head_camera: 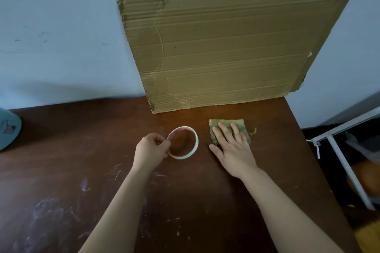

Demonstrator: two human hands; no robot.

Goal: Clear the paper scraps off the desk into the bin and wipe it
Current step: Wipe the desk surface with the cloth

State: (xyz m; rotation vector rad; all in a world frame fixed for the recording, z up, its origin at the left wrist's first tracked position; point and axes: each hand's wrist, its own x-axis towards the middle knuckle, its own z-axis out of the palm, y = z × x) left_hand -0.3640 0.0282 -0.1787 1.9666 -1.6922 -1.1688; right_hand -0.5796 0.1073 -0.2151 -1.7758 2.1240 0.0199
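A dark brown desk (195, 187) fills the lower view, smeared with whitish scratches at the front left. My right hand (233, 146) lies flat with straight fingers pressing a folded green-yellow cloth (216, 124) onto the desk right of centre. My left hand (152, 148) pinches the left rim of a white tape roll (194, 139) that lies flat on the desk beside the cloth. No paper scraps show on the desk.
A large flattened cardboard sheet (236, 47) leans against the wall at the desk's back. A teal object (8, 131) sits at the far left edge. Right of the desk stands a white metal frame (345, 162) with a plastic bag behind it.
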